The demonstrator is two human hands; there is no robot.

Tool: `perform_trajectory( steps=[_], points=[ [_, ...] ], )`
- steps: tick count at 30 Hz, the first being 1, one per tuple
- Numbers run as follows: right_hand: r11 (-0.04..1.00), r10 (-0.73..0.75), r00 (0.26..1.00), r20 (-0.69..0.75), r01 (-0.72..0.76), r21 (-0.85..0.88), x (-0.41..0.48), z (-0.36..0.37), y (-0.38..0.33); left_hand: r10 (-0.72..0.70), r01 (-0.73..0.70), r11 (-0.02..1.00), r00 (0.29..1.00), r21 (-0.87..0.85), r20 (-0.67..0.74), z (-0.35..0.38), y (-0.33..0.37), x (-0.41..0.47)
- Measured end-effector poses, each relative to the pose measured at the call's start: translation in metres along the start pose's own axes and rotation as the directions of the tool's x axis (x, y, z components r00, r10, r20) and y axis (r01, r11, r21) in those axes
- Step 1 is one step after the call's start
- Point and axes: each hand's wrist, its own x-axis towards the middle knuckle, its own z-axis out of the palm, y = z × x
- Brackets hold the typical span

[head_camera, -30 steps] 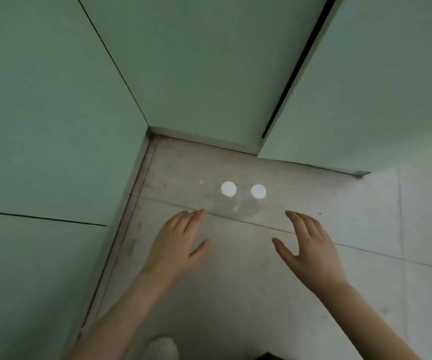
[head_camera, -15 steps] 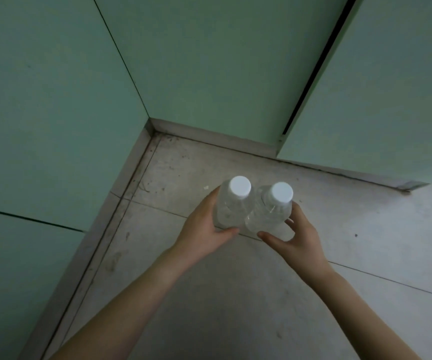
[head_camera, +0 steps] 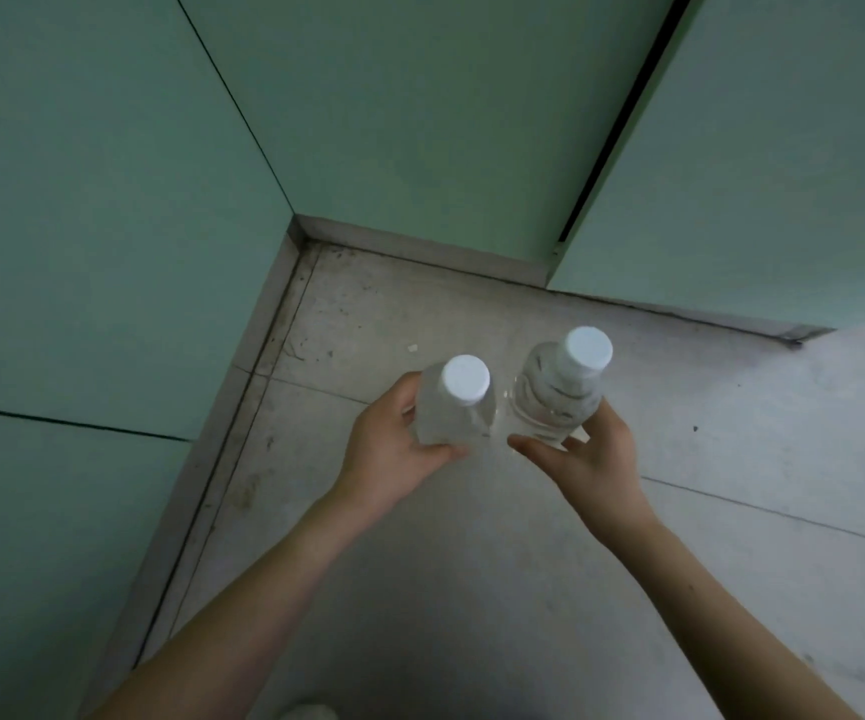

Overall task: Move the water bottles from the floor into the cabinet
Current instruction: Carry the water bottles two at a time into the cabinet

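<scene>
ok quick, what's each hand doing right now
Left hand: closed around the left water bottle.
Right hand: closed around the right water bottle.

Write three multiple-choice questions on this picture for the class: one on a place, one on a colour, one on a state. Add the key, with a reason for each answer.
1. Where is the left bottle?
A. lying flat on the floor
B. in the left hand
C. on a shelf

2. What colour are the caps?
A. white
B. blue
C. red

3. What is the right hand doing?
A. pressing flat on the floor
B. hanging empty
C. gripping the right bottle

Key:
1 B, the thumb and fingers wrap the bottle's body.
2 A, both bottle tops show plain white.
3 C, the thumb and fingers curl round the ribbed bottle.
</scene>
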Motion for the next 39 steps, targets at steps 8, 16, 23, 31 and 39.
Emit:
perform_trajectory(
  steps=[8,16,23,31,39],
  points=[
    [0.991,0.131,0.99,0.042,-0.131,-0.015,-0.091,-0.061,-0.157,-0.125,0.125,0.992,0.992,0.0,-0.01,-0.1,0.127,-0.087],
    [0.989,0.143,0.99,-0.016,-0.142,0.034,-0.203,-0.173,-0.435,-0.205,0.205,0.978,0.979,-0.023,-0.004,-0.24,0.376,-0.202],
    [0.999,-0.035,0.991,-0.13,0.04,0.036,-0.311,-0.245,-0.66,-0.019,0.013,0.999,0.991,-0.048,-0.135,-0.355,0.582,-0.313],
    [0.947,-0.286,0.937,-0.199,0.246,-0.205,-0.376,-0.252,-0.713,0.246,-0.158,0.96,0.871,0.232,-0.425,-0.405,0.617,-0.384],
    [0.84,-0.364,0.92,0.142,0.391,-0.376,-0.374,-0.258,-0.69,-0.027,0.188,0.968,0.738,0.167,-0.675,-0.378,0.569,-0.458]
  ],
)
